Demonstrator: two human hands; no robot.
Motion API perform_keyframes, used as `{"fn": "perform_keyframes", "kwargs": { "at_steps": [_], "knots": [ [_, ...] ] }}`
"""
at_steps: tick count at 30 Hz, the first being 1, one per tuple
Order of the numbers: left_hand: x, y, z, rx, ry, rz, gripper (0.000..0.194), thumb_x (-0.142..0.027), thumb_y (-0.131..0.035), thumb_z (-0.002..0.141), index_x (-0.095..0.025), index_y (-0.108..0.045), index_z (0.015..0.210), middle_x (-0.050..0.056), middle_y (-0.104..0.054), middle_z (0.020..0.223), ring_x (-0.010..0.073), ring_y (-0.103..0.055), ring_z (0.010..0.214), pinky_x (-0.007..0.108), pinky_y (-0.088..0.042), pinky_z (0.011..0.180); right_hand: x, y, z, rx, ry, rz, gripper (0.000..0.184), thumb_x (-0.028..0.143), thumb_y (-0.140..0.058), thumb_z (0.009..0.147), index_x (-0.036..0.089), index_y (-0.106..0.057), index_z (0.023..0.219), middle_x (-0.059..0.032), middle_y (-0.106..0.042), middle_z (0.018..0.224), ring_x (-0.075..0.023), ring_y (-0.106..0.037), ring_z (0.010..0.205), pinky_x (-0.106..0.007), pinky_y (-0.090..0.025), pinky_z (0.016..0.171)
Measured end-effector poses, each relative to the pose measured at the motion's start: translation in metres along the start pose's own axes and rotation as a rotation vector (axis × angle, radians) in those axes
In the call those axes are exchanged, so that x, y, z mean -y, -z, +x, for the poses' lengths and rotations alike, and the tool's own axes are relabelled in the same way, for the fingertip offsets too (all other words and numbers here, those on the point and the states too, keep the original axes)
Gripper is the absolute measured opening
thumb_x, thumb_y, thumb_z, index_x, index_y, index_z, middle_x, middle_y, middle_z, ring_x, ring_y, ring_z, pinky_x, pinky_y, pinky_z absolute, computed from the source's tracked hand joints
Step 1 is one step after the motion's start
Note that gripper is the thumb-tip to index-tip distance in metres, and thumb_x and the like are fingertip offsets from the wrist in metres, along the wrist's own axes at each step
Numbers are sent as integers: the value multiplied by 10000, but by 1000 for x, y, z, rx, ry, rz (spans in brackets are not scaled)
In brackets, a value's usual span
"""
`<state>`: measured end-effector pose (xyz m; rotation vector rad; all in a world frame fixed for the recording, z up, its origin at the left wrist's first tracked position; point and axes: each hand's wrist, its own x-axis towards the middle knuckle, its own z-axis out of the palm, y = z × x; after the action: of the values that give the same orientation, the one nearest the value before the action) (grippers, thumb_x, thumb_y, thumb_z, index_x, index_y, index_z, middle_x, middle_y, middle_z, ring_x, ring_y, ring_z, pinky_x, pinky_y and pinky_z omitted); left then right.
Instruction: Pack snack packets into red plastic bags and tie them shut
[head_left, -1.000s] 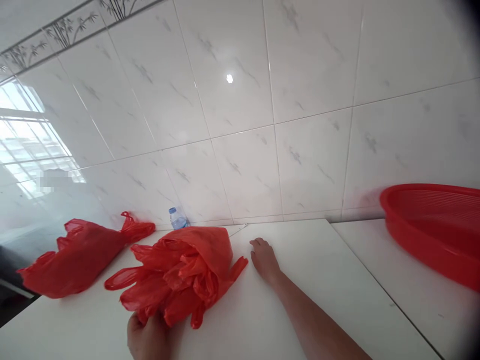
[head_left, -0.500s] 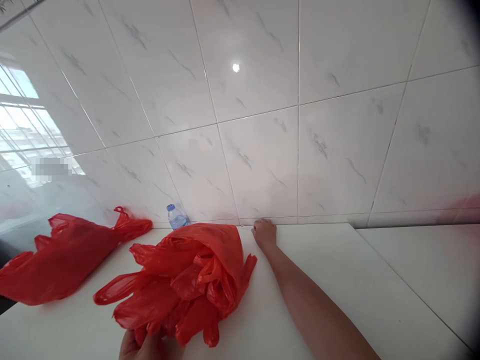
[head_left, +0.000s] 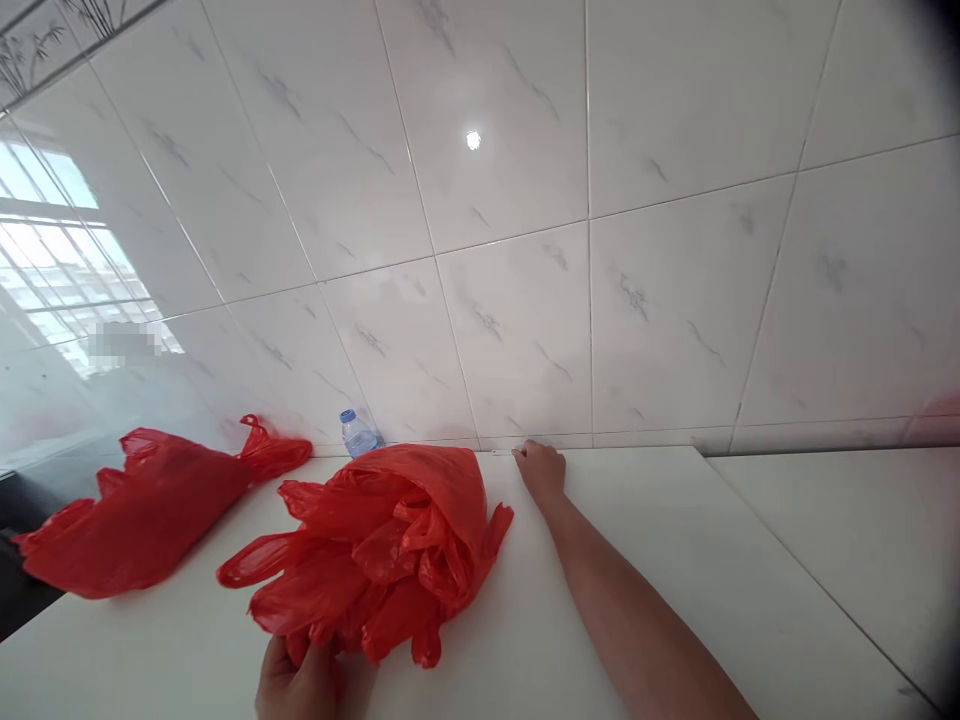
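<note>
A bunched red plastic bag point(head_left: 450, 480), stuffed with more crumpled red plastic, lies on the white tabletop point(head_left: 480, 690) in front of me. At its near lower edge, my left hand point(head_left: 296, 680) has its fingers closed on the plastic; the fingertips are partly hidden under the folds. My right hand point(head_left: 541, 470) rests by the tabletop's back edge, against the wall, right of the bag. Its fingers are curled, and what they may pinch is too small to make out. Behind the bag, a clear bottle with a blue cap point(head_left: 358, 436) leans near the wall.
A second red plastic bag point(head_left: 157, 515) lies at the left of the tabletop, near a dark object point(head_left: 22, 570) at the left edge. The tiled wall point(head_left: 517, 330) rises directly behind. A seam point(head_left: 817, 580) divides the white surface on the right.
My right hand has slid slightly to the right along the back edge. My left hand keeps its hold on the bag. The camera view has shifted a little.
</note>
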<state>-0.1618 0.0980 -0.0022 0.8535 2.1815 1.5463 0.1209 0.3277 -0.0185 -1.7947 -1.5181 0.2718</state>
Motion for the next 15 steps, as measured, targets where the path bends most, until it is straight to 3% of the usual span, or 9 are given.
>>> {"fn": "perform_keyframes", "kwargs": {
  "at_steps": [3,6,11,15],
  "knots": [
    [-6,-5,-1,4,-47,37,264,-476,-533,734,-212,-542,749,-29,-522,544,164,-464,508,287,-392,502,-3,11,-25,4,-25,151,274,365,-438,851,200,-527,651,-3,-575,631,-147,-505,618,-255,-309,581],
    [-17,-24,-3,32,-99,58,183,-382,-535,714,-205,-551,760,-15,-539,594,183,-508,581,285,-391,532,-5,25,-55,-1,-27,310,356,447,-371,864,207,-486,629,21,-544,597,-128,-469,554,-232,-298,512],
    [-39,-63,-22,287,-272,36,274,-383,-520,727,-198,-586,917,19,-627,790,217,-569,739,316,-436,650,-9,51,-101,-20,-66,489,404,492,-298,873,208,-484,654,31,-526,561,-121,-464,516,-221,-324,491],
    [-42,-74,-34,432,-388,48,440,-520,-538,724,-184,-576,1006,46,-639,856,243,-573,796,350,-443,714,-14,72,-134,11,-79,528,334,427,-342,860,209,-511,672,39,-540,556,-113,-466,499,-214,-335,491]
  ]
}}
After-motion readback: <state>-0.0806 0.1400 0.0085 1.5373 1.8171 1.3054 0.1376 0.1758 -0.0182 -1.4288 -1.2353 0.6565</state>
